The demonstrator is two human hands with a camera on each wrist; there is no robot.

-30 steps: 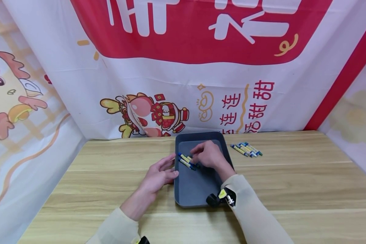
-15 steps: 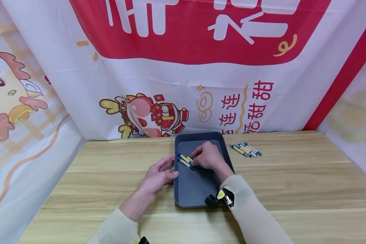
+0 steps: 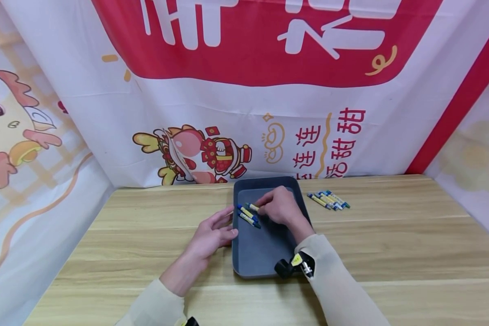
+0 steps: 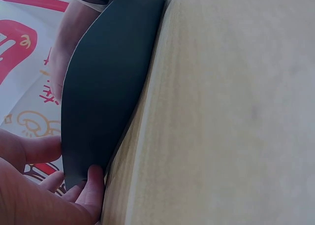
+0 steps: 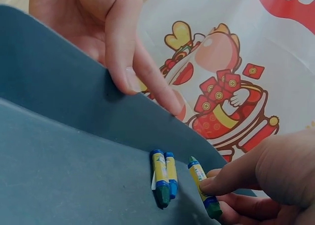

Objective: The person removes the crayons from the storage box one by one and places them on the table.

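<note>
A dark grey tray point(image 3: 254, 258) stands on the table, with two crayons lying side by side point(image 5: 160, 178) inside it near the left wall. My right hand point(image 3: 280, 207) is over the tray, pinching a green crayon point(image 5: 198, 178) with yellow wrapper and blue bands between thumb and fingers. That crayon is apart from the pair, slightly farther back. At the tray's left side my left hand point(image 3: 213, 230) rests its fingers on the wall and rim. The left wrist view shows these fingers point(image 4: 93, 185) against the outer wall.
On the table right of the tray lies a group of several similar crayons point(image 3: 329, 199). The wooden table point(image 3: 146, 235) ends at a printed cloth backdrop point(image 3: 118, 136) behind the tray. A small camera point(image 3: 285, 268) is strapped to the right wrist.
The pinched crayon has shifted slightly away from the two lying crayons, toward the back, and shows more clearly. My right hand has moved a little with it. The left hand stays in place.
</note>
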